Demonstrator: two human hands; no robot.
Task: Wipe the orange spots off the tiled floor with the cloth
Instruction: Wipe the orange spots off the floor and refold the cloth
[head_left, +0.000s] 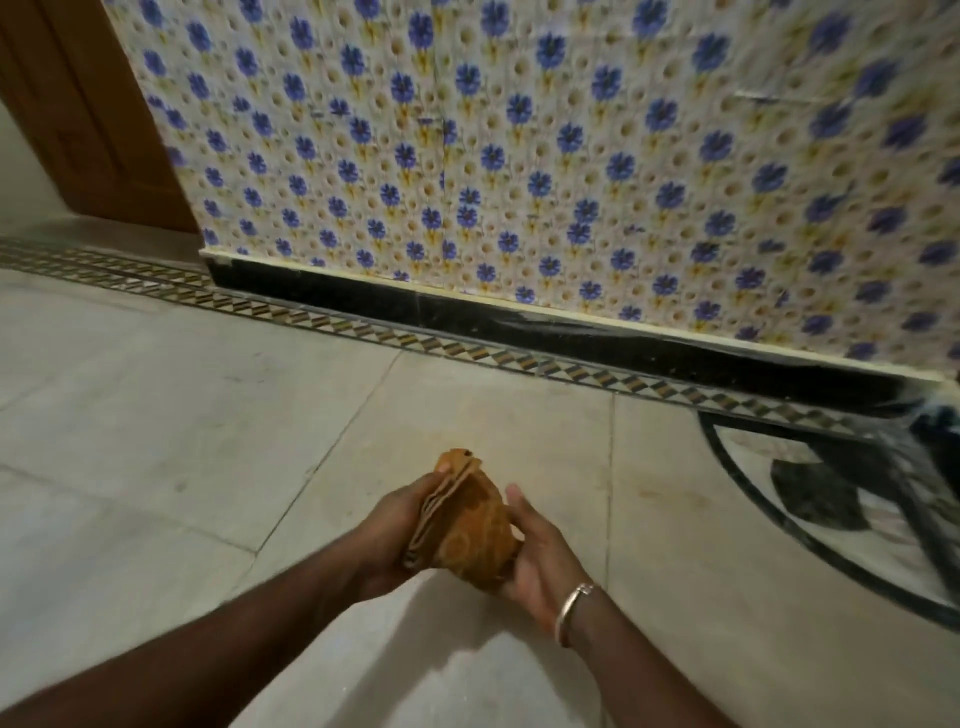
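Note:
A folded orange-brown cloth (470, 525) is held above the pale tiled floor (156, 415), in front of me. My left hand (397, 530) grips its layered left edge, with the thumb on top. My right hand (535, 556) cups the cloth from the right and below, its fingers partly spread; a metal bangle sits on that wrist. A faint orange smear (649, 493) shows on the tile to the right of the hands. No clear orange spots show elsewhere on the floor.
A wall (519, 156) with blue flower tiles rises ahead, with a black skirting (519, 322) and a patterned border strip (363, 332) along its foot. A brown wooden door (78, 104) stands at the far left. A black curved floor inlay (831, 493) lies at the right.

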